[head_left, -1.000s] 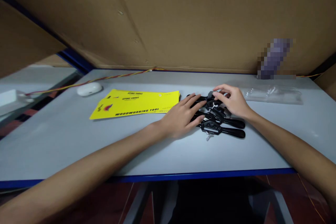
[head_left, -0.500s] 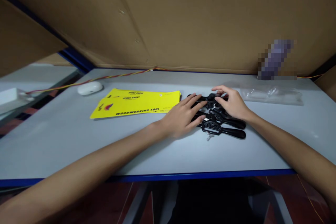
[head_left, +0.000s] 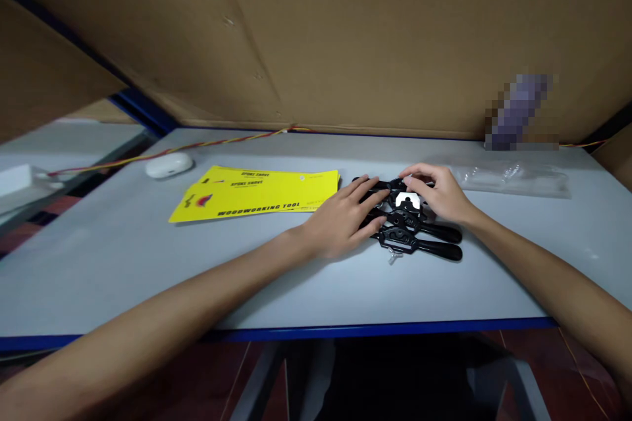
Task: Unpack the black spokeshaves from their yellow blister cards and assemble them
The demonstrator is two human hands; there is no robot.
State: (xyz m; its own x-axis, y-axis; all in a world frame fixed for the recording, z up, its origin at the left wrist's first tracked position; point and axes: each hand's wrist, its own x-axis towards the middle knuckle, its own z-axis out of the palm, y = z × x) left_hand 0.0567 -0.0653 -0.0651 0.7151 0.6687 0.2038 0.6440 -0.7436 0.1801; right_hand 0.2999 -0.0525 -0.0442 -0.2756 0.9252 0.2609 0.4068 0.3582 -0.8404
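Note:
Several black spokeshaves lie side by side on the table, the nearest spokeshave (head_left: 439, 249) with its handle pointing right. My left hand (head_left: 340, 217) rests flat with fingers spread across their left handles, covering these in part. At the far end of the row, my right hand (head_left: 439, 194) is closed, thumb and fingers pinched at a far spokeshave (head_left: 396, 185); its right handle is hidden by the hand. A shiny metal plate (head_left: 408, 202) shows just below those fingertips. Below the nearest spokeshave sits a silver wing screw (head_left: 394, 256).
Yellow printed cards (head_left: 261, 194) lie stacked left of my left hand. A white rounded case (head_left: 169, 165) sits behind them, near a red-and-yellow twisted wire (head_left: 222, 141). Clear plastic bags (head_left: 513, 177) lie at the back right. A cardboard wall (head_left: 370, 46) closes off the back.
The shiny metal plate has come into view under my right fingertips, where a wing screw showed before. My right hand has shifted slightly right; my left hand stays in place.

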